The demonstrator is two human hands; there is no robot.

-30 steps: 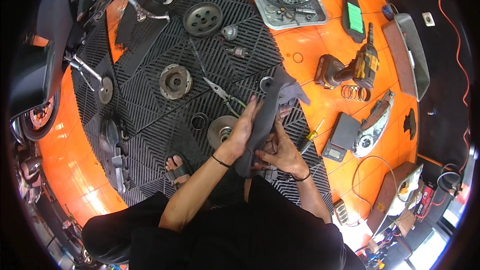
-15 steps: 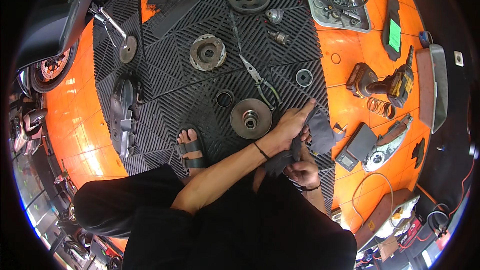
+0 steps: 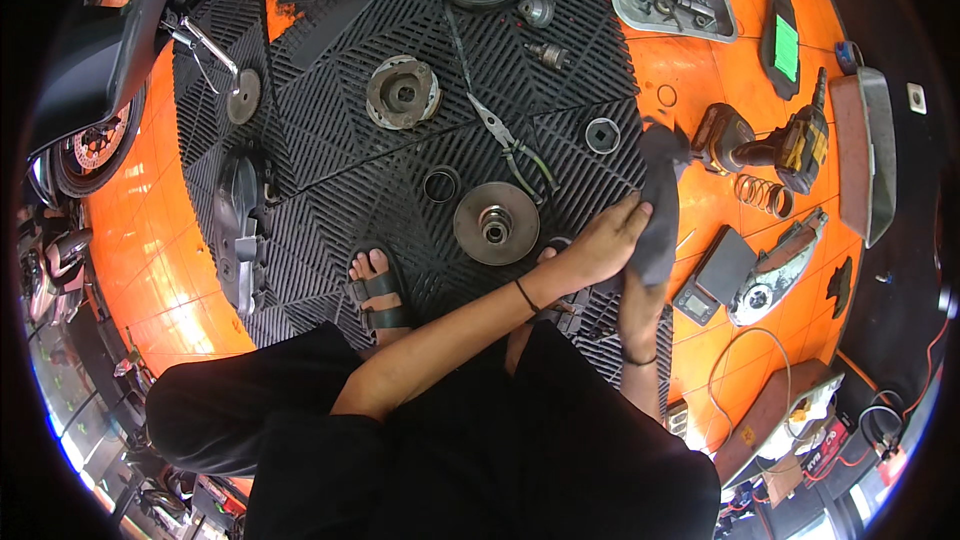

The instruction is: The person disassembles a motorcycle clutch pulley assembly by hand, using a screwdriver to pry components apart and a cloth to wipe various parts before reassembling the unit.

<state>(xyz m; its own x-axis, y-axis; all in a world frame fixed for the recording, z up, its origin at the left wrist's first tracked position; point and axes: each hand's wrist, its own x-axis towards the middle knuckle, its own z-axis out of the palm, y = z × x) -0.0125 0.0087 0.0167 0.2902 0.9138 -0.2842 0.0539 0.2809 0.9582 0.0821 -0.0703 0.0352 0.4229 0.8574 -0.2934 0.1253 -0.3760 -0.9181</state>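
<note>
Currently L hand (image 3: 608,243) has its fingers closed on a dark-grey fabric cloth (image 3: 657,205), held over the R edge of the ribbed black rubber mat (image 3: 310,130); R hand (image 3: 642,302) is mostly behind the cloth, so can't tell if its fingers grip it. L of the L hand, a round brownish metal disc (image 3: 497,224) lies on the mat nr green-handled steel pliers (image 3: 507,139), & a black-and-yellow cordless drill (image 3: 798,150) sits past that R edge.

Motorcycle workshop — disc-braked wheel (image 3: 98,146), pliers (image 3: 496,126), cordless power tool (image 3: 798,148), parts tray (image 3: 700,33)
</note>
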